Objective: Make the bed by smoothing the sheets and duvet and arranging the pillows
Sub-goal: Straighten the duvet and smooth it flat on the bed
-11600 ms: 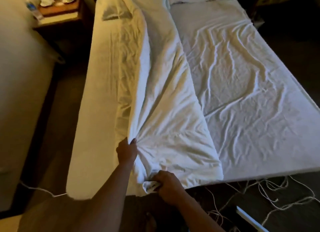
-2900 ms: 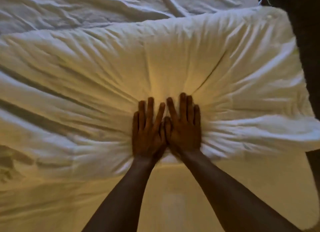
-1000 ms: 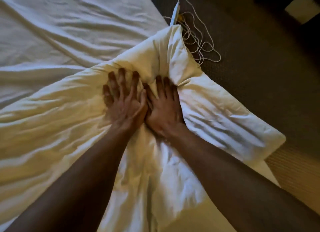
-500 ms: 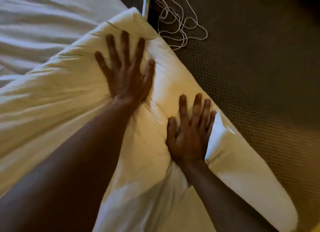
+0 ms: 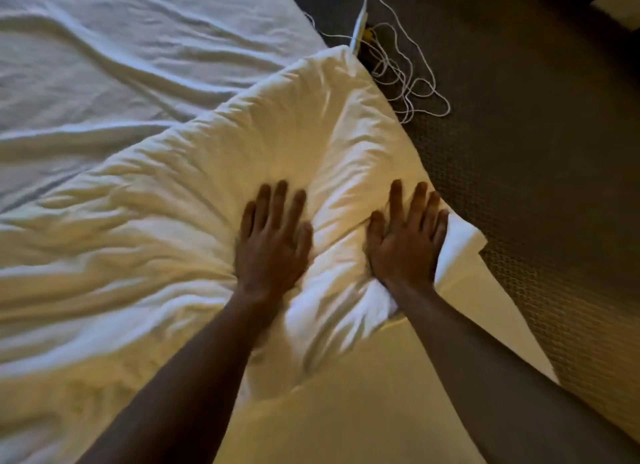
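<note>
Both hands have moved apart and now lie flat with straight fingers, left hand (image 5: 273,242) and right hand (image 5: 405,237), pressing the duvet (image 5: 166,221) right under them. Nothing is grasped. The corner beyond the fingers looks flatter now, so smoothing is going well.

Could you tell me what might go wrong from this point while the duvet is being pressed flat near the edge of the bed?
1. The right hand presses at the very corner of the duvet, which overhangs the mattress edge; a harder push might slide it toward the carpet.
2. Loose white cables lie tangled on the floor beside that corner; stepping around the bed could snag a foot.
3. The left hand flattens only one patch, so the ridge between the hands may remain.
</note>
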Demonstrator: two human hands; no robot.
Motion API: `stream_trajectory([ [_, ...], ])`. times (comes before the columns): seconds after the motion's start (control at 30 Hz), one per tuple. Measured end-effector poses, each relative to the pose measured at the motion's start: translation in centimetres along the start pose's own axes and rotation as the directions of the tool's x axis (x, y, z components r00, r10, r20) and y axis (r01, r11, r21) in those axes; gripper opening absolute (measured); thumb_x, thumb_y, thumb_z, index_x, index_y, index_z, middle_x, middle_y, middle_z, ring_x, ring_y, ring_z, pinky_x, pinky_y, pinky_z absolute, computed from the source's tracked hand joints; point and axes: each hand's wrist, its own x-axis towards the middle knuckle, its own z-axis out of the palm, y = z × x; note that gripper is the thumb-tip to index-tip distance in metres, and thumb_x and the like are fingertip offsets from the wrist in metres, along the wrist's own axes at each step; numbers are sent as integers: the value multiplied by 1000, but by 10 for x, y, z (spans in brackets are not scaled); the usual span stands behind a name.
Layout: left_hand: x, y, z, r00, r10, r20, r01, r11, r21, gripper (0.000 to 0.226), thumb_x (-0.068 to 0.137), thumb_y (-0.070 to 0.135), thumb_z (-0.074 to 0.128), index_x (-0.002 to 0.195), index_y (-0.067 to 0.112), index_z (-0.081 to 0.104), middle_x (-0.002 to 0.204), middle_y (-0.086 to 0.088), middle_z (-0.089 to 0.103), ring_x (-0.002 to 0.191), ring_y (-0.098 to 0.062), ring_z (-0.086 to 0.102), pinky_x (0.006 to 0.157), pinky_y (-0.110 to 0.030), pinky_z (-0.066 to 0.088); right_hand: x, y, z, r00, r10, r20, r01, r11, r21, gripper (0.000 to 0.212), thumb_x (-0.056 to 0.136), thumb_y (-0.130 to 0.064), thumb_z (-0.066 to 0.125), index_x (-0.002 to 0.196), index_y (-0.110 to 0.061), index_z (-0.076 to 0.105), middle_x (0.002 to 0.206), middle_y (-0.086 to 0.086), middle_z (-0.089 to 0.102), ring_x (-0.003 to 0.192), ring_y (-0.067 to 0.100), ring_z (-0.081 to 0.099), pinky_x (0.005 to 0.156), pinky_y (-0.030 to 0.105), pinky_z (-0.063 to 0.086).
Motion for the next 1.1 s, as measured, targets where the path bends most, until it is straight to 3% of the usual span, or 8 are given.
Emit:
stream_trajectory([
  [0.13,-127,-15,-6,993,-96,72,97,995,-19,56,108,45,31,162,35,20,171,-1,9,159,-23,5,124,-50,19,-49,-28,-17,998,-14,61,10,998,64,59,110,-47,25,163,-22,21,167,19,21,155,38,17,124,52,17],
  [0.27,-228,-15,-16,968,-135,212,157,983,-90,54,108,46,31,161,36,23,171,3,12,158,-20,9,121,-49,25,-147,-73,-27,962,-207,180,185,974,131,61,110,-43,27,163,-14,20,168,18,18,156,37,17,124,53,19],
  [0.4,-285,-47,-41,944,-234,232,266,957,-118,54,108,46,33,161,34,26,171,1,12,159,-19,5,124,-47,22,-226,-115,-39,900,-312,304,243,939,244,64,107,-44,29,160,-9,27,169,15,19,157,33,15,124,53,20],
  [0.57,-360,-141,-65,868,-457,193,478,875,-75,60,109,45,26,163,31,6,172,3,-4,158,-19,-9,128,-45,11,-304,-197,-44,704,-613,359,495,786,370,63,103,-40,31,160,-12,28,169,13,17,158,28,10,124,53,21],
  [0.73,-461,-268,-69,704,-692,160,708,700,-90,64,104,38,31,164,25,12,172,3,1,159,-18,-2,126,-45,20,-398,-288,-53,541,-794,277,654,604,455,64,89,-31,56,151,-19,43,164,14,30,156,31,19,123,51,23],
  [0.83,-515,-338,-63,656,-728,200,740,672,18,80,95,32,49,164,27,9,172,3,-3,159,-22,-4,125,-48,21,-453,-333,-44,555,-770,314,652,637,411,74,78,-24,63,149,-28,43,162,11,32,153,32,23,120,53,27],
  [0.93,-541,-397,-55,699,-682,216,688,723,56,89,85,25,61,163,31,16,172,-2,7,159,-27,5,123,-49,24,-485,-365,-35,622,-712,327,647,702,299,82,73,-27,63,151,-33,41,160,11,34,149,34,28,118,53,28],
  [1.1,-533,-471,-54,794,-597,118,594,802,62,46,87,24,61,133,32,57,140,-4,54,135,-31,46,108,-49,38,-490,-404,-14,701,-686,196,633,725,272,62,84,-24,57,146,-25,52,152,11,50,140,36,44,112,52,36],
])
